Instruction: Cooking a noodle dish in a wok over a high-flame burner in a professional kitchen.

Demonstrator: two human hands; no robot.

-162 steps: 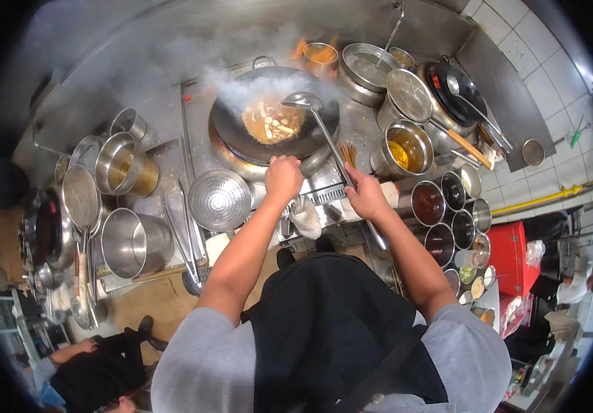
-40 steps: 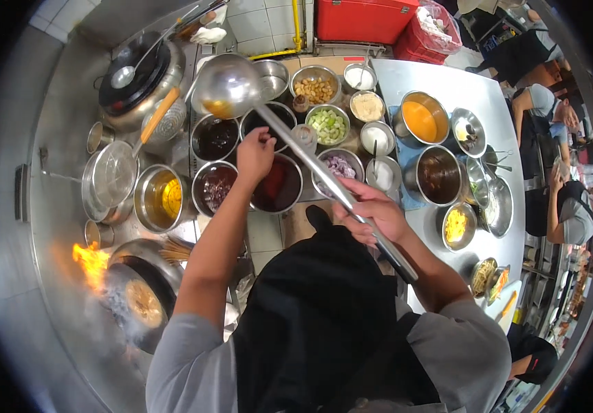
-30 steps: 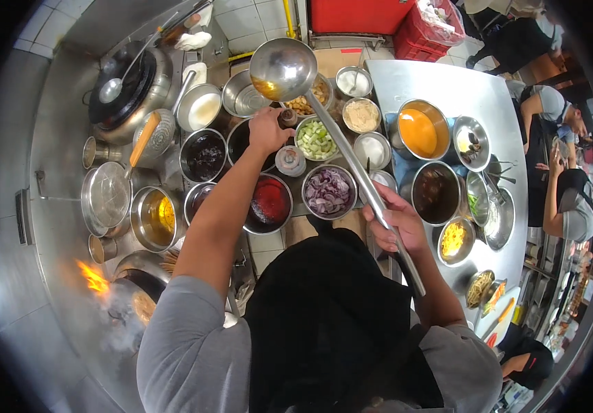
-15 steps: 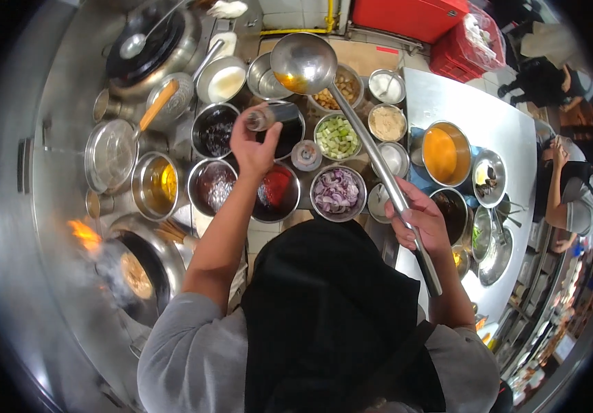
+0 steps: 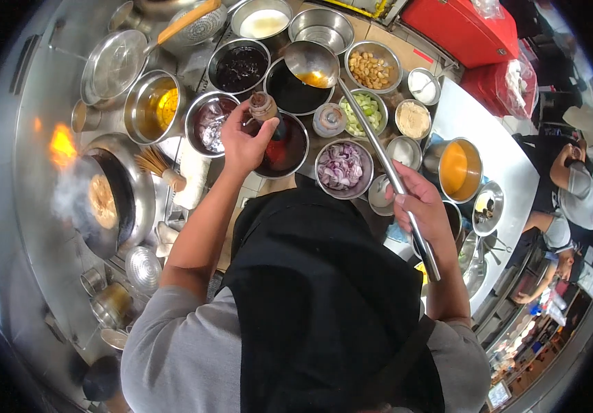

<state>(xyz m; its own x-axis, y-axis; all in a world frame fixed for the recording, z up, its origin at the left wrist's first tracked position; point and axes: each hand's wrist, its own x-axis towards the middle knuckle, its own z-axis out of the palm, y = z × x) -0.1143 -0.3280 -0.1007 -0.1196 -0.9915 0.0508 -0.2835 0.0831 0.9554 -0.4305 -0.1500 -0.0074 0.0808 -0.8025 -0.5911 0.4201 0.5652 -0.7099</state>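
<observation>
Clearly, the left hand has its grip curled around a small dark bottle, mouth upward above a pot of red sauce; any marking on it is too blurred to read. The right hand wraps its grip firmly round the handle of a steel ladle, its bowl holding amber liquid.

I can see open air between the fingers of the left hand and those of the right hand, over the bowl of purple onion. Just right of the left fingers' small bottle, the ladle slants across; leftward, a bristled brush sits before the wok.
</observation>
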